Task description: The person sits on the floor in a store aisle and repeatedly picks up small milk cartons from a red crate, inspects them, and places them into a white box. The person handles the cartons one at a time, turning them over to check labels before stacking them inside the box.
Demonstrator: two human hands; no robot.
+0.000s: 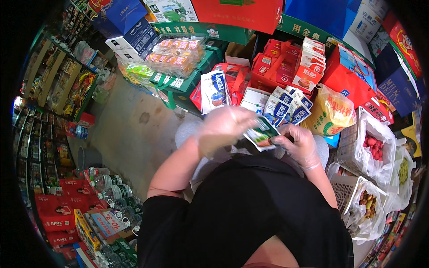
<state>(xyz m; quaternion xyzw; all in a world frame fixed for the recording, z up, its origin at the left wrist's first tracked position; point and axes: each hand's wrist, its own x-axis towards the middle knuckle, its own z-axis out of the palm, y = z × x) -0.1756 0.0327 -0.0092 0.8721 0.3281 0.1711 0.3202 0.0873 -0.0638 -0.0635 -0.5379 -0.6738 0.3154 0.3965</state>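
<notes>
A small green-and-white printed packet (262, 134) lies over my lap. My right hand (292, 144), in a clear plastic glove, pinches its lower right edge between thumb and fingers. My left hand (228, 125), gloved too and blurred, hovers at the packet's upper left; whether its fingers touch the packet cannot be told. Just beyond my hands, several blue-and-white pouches (285, 106) stand in a cluster. A larger blue-and-white carton (215, 92) is upright behind my left hand, on a red bag. White-and-red cartons (309, 72) stand in a row farther back.
Plastic trays of wrapped pastries (177, 55) sit on green boxes. At right are a yellow printed bag (330, 112) and white baskets (352, 150) of fruit. Large water bottles (115, 192) and red cartons (53, 211) stand at lower left. Stocked shelves line the far left beyond the concrete floor.
</notes>
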